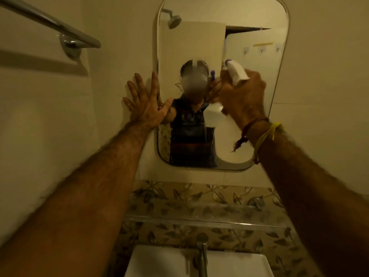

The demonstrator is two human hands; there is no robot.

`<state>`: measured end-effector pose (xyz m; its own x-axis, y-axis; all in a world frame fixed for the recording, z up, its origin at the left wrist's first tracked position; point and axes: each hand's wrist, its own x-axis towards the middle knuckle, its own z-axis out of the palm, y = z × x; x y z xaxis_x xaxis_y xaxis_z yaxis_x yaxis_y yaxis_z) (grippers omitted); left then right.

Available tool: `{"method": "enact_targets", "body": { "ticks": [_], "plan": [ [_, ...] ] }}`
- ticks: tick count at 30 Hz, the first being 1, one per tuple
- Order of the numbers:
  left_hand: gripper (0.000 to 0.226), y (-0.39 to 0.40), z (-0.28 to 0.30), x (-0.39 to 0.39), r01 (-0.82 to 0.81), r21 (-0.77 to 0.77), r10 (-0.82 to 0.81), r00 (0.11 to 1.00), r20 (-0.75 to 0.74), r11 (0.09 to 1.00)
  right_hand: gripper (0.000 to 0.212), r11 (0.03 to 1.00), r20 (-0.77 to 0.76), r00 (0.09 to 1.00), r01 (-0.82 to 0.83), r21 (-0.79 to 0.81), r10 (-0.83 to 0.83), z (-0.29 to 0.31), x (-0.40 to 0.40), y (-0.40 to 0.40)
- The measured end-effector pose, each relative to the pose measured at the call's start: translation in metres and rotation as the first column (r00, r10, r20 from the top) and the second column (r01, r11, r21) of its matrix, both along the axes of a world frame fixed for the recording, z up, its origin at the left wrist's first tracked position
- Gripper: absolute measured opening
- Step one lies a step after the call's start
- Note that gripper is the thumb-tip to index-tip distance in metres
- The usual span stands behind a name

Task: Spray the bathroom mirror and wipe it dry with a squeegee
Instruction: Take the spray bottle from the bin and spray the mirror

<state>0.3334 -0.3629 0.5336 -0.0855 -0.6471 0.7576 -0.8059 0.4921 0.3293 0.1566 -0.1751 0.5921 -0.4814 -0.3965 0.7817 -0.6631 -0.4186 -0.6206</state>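
Note:
A rounded rectangular mirror [249, 37] hangs on the tiled wall ahead. My right hand [243, 96] is raised in front of its middle and grips a white spray bottle [237, 71] with a purple nozzle aimed at the glass. Thin wet streaks run down the lower glass. My left hand [145, 100] lies flat with spread fingers on the wall at the mirror's left edge, the thumb touching the frame. No squeegee is visible.
A chrome towel bar [50, 23] juts from the wall at upper left. Below the mirror a clear glass shelf [199, 214] crosses a leaf-patterned tile band. A white sink [163, 260] with a chrome tap [201, 250] sits at the bottom.

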Motion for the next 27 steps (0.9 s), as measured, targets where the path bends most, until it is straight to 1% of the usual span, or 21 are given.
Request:
{"method": "enact_targets", "body": {
  "ticks": [4,7,8,11,13,15,17,18,21,24,25,27],
  "plan": [
    [0.091,0.002,0.002,0.004,0.019,0.035,-0.02,1.0,0.018,0.999,0.029,0.994,0.034,0.994,0.103,-0.037,-0.102,-0.003,-0.019,0.01],
    [0.089,0.002,0.003,0.006,0.02,0.047,-0.02,1.0,-0.001,0.999,0.015,0.993,0.101,0.989,0.112,-0.038,-0.108,-0.014,-0.033,0.02],
    [0.089,0.003,0.003,0.006,0.018,0.051,-0.018,1.0,-0.004,0.999,0.014,0.993,0.116,0.987,0.113,-0.039,-0.107,-0.019,-0.037,0.025],
    [0.088,0.009,0.006,0.009,0.008,0.057,-0.008,1.0,0.009,0.998,0.012,0.992,0.1,0.987,0.12,0.024,-0.122,-0.036,-0.046,0.036],
    [0.09,0.018,0.004,0.005,-0.001,0.048,0.002,1.0,-0.027,0.999,0.009,0.99,0.114,0.985,0.121,0.067,-0.128,-0.05,-0.048,0.043],
    [0.095,0.034,-0.006,-0.006,-0.027,0.007,0.027,0.997,-0.077,1.0,0.016,0.987,0.117,0.983,0.133,0.089,-0.143,-0.064,-0.05,0.048],
    [0.096,0.057,-0.026,-0.024,-0.015,-0.066,0.011,0.998,-0.066,0.998,0.026,0.982,0.103,0.982,0.149,0.115,-0.161,-0.081,-0.052,0.052],
    [0.094,0.071,-0.04,-0.036,0.021,-0.108,-0.026,0.999,-0.047,0.994,0.026,0.981,0.099,0.983,0.142,0.132,-0.156,-0.09,-0.053,0.055],
    [0.081,0.117,-0.09,-0.078,0.143,-0.192,-0.146,0.989,0.0,0.971,0.016,0.984,0.133,0.985,0.089,0.157,-0.11,-0.122,-0.054,0.067],
    [0.077,0.16,-0.146,-0.117,0.27,-0.157,-0.267,0.963,0.039,0.95,0.019,0.979,0.168,0.977,0.105,0.176,-0.135,-0.153,-0.054,0.086],
    [0.076,0.172,-0.165,-0.128,0.306,-0.133,-0.303,0.952,0.043,0.943,0.017,0.976,0.177,0.973,0.113,0.185,-0.146,-0.163,-0.056,0.095],
    [0.073,0.194,-0.202,-0.147,0.387,-0.084,-0.387,0.922,0.015,0.918,0.019,0.972,0.203,0.965,0.127,0.199,-0.168,-0.184,-0.063,0.113]
  ]
}}
